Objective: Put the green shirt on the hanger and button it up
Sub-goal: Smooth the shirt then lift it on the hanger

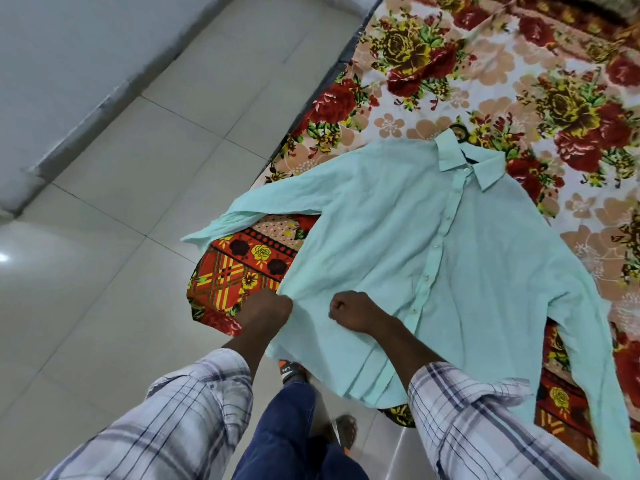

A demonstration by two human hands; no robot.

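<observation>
Floor (121, 202): large pale glossy tiles with thin grout lines, meeting a plain grey wall (52, 46) along a darker skirting band (104, 109). Work surface: a bed covered by a printed bedspread (450, 81), cream ground with red and yellow roses and peach blossoms, with a red and yellow chequered border at the near edge, which drapes toward the floor. The green shirt (398, 220) lies front up on this bedspread, collar (467, 161) away from the person, hem toward them and overhanging the bed edge. Fabric is thin, mint-coloured and lightly creased. The placket (436, 244) runs straight from collar to hem and carries small pale buttons. One shirt sleeve (249, 209) reaches out past the floor-side edge of the bed; the other (588, 323) trails down the opposite side. The left hand (268, 311) grips the shirt's side edge near the hem, fingers curled round the cloth. The right hand (349, 311) is just beside it on the front panel, fingers balled tight on the fabric, knuckles up. Both forearms wear rolled plaid cuffs (173, 410). Blue trousers (287, 427) and a sandal (291, 370) show below.
</observation>
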